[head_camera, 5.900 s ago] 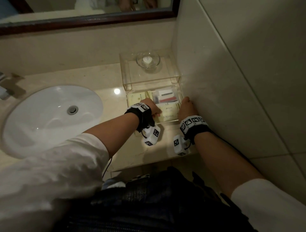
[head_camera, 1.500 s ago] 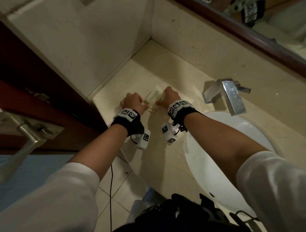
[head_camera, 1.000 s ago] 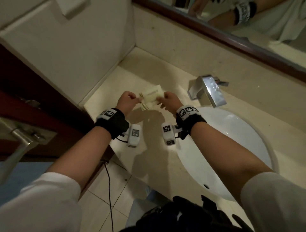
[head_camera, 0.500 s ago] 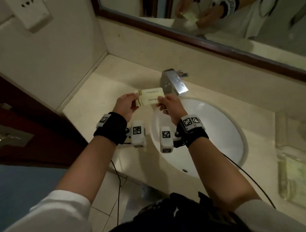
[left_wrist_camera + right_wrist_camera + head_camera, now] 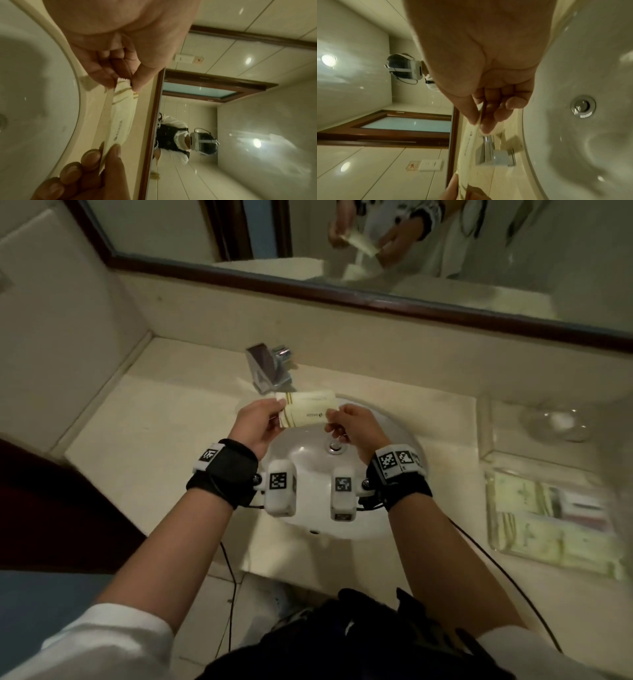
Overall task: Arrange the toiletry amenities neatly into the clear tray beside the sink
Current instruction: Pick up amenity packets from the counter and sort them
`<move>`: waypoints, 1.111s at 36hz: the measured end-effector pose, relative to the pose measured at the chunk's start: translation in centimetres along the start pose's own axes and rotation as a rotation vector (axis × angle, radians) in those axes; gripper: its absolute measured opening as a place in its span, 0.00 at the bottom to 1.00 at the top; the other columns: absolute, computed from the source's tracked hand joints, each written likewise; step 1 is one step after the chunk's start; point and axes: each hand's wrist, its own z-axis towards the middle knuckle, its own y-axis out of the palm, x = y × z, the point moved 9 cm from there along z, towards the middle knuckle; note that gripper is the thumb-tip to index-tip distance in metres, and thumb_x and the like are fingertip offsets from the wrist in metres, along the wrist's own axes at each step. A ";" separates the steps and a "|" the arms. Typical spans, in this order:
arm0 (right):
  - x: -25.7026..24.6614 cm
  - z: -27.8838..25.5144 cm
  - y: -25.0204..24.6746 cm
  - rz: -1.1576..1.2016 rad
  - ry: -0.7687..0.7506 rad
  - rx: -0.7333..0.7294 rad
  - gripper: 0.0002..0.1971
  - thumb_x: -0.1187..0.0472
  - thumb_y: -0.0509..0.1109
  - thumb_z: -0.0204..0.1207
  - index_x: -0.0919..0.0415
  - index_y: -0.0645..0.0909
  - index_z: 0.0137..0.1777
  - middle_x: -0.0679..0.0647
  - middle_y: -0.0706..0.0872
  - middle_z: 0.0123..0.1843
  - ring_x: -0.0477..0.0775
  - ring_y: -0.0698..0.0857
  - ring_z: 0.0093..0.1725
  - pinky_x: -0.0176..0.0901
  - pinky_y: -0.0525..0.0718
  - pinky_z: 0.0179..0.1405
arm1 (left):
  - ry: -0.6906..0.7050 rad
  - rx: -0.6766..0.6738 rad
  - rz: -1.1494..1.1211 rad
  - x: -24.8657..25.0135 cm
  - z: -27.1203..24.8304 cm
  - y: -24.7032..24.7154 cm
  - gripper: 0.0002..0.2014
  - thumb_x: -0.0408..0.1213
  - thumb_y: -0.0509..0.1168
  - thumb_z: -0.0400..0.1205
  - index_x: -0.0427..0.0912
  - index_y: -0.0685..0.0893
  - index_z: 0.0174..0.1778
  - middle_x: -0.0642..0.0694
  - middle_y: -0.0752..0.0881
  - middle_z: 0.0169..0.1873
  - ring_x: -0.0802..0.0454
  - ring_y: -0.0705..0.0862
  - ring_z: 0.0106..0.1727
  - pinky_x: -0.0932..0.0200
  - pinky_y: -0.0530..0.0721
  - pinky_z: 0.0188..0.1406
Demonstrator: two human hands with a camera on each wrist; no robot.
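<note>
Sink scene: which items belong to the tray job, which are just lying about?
Job:
- cream packets, pinched by left hand and right hand
- clear tray, packets already inside

Bystanders:
- faucet
- sink
- glass dish
- mirror

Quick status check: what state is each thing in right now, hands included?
Cream flat amenity packets: held above the sink, a hand at each end.
Left hand: pinches the striped end.
Right hand: pinches the other end.
Clear acrylic tray: on the counter right of the sink, already holding packets.
White oval sink: looks dry.
Chrome faucet: no water running.
</note>
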 end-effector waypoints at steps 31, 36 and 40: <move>9.6 -16.1 -33.7 0.082 0.125 0.547 0.06 0.62 0.70 0.78 0.61 0.81 0.39 0.56 0.86 0.36 0.50 0.81 0.34 0.40 0.81 0.39 | -0.169 -0.432 0.368 -15.3 -8.5 32.1 0.08 0.28 0.65 0.81 0.40 0.79 0.36 0.46 0.74 0.28 0.55 0.72 0.27 0.67 0.77 0.29; 11.4 -18.1 -36.8 0.060 0.146 0.580 0.08 0.62 0.71 0.78 0.59 0.81 0.37 0.53 0.86 0.34 0.49 0.82 0.35 0.40 0.82 0.40 | -0.194 -0.463 0.422 -17.9 -9.9 34.6 0.08 0.28 0.66 0.81 0.40 0.79 0.36 0.46 0.75 0.29 0.56 0.74 0.28 0.71 0.78 0.26; 12.8 -19.3 -38.8 0.004 0.187 0.600 0.08 0.59 0.70 0.78 0.56 0.81 0.37 0.51 0.87 0.36 0.47 0.85 0.37 0.37 0.75 0.37 | -0.198 -0.471 0.478 -19.9 -10.7 35.9 0.08 0.29 0.67 0.80 0.41 0.79 0.36 0.47 0.77 0.29 0.57 0.76 0.29 0.71 0.78 0.27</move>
